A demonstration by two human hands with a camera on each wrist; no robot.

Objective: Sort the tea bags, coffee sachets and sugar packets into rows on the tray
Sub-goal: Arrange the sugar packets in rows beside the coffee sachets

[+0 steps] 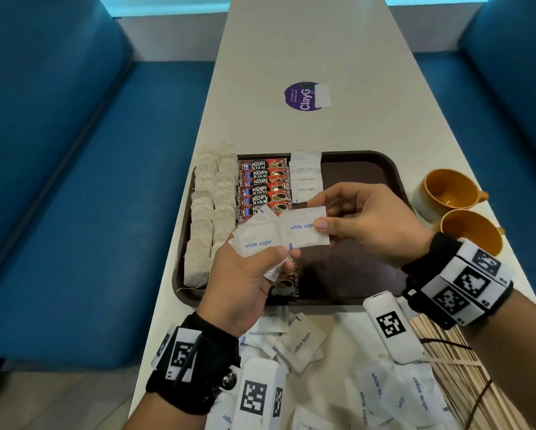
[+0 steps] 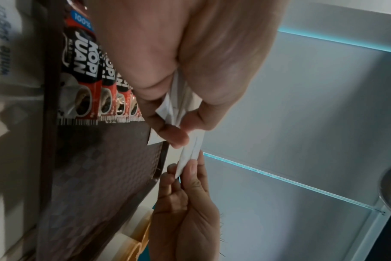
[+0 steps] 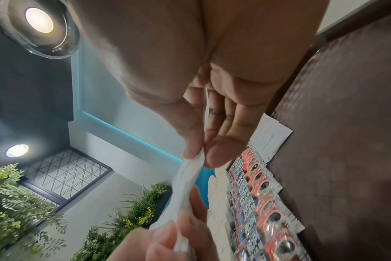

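A brown tray (image 1: 362, 169) holds two columns of tea bags (image 1: 212, 209) at its left, a column of red coffee sachets (image 1: 262, 187) beside them, and a short column of white sugar packets (image 1: 306, 176). Above the tray, my left hand (image 1: 257, 265) grips a small fan of sugar packets (image 1: 255, 240). My right hand (image 1: 325, 215) pinches one sugar packet (image 1: 302, 226) by its right edge, overlapping the fan. The left wrist view shows the packets (image 2: 190, 148) edge-on between both hands. The right wrist view shows the pinched packet (image 3: 190, 173) edge-on.
A loose heap of sugar packets (image 1: 303, 342) lies on the table in front of the tray. Wooden stir sticks (image 1: 452, 361) lie at the right front. Two orange cups (image 1: 446, 190) stand right of the tray. Blue benches (image 1: 58, 181) flank the table.
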